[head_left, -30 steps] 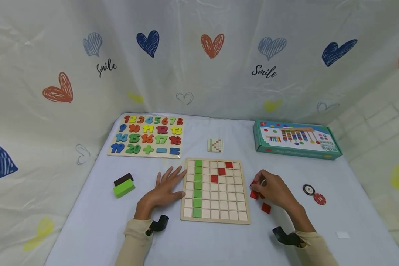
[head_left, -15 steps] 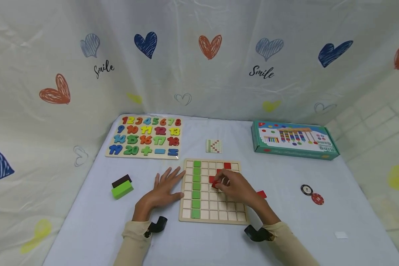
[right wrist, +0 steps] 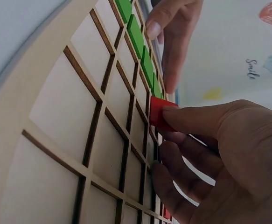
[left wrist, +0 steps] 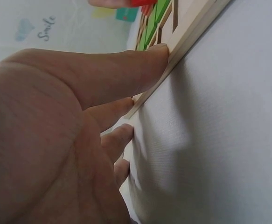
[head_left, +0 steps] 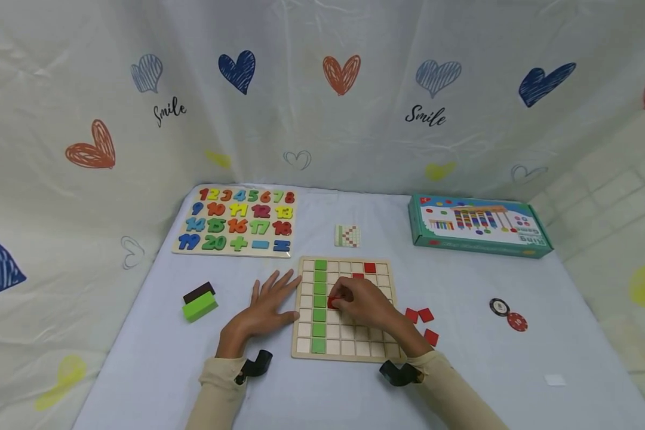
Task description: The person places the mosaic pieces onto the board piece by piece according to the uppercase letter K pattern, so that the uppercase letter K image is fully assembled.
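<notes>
right hand (head_left: 361,303) shifted left, pinching red tile (right wrist: 160,113)

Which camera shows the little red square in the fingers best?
The right wrist view: the red square fills it up close, pinched by the right hand just over the wooden board. The head view shows only a red speck under the fingers. The left wrist view catches just a red sliver at the top edge.
</notes>
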Available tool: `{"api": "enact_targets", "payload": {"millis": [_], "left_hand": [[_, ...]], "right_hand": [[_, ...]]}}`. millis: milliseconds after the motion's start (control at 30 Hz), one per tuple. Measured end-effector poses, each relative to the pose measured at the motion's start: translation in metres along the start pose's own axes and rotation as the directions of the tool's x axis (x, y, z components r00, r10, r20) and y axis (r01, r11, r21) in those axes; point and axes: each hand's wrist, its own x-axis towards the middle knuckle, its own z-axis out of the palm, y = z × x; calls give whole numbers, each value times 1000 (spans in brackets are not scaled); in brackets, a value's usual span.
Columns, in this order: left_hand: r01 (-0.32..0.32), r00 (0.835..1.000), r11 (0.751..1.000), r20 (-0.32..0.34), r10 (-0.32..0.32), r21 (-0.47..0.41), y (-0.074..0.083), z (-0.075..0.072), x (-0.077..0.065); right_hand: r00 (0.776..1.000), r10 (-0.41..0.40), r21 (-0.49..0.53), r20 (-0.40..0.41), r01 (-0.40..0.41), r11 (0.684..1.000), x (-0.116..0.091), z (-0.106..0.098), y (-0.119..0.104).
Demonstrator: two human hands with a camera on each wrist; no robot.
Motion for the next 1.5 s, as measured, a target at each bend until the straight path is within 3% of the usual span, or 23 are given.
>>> {"api": "enact_targets", "payload": {"millis": [133, 767, 1000, 1233, 1500], "left_hand": [[2, 1000, 1000, 3, -2, 7, 1, 0, 1], [18, 1000, 1000, -21, -18, -25, 7, 1, -4], [15, 1000, 1000, -27, -16, -17, 6, 1, -3], [-3, 1000, 999, -25, 2, -39, 3, 3, -4], [1, 1000, 1000, -24, -2, -19, 3, 2, -2]], "right_hand": [[1000, 29, -8, -8, -29, 1000, 1, 0, 1], [998, 13, -23, -59, -14, 1000, 1, 8, 6], [992, 32, 45, -124, -27, 999, -2, 7, 8], [982, 22, 25, -185, -18, 1000, -14, -10, 12], [980, 59, -86, -189, -77, 993, -38, -49, 25]]}}
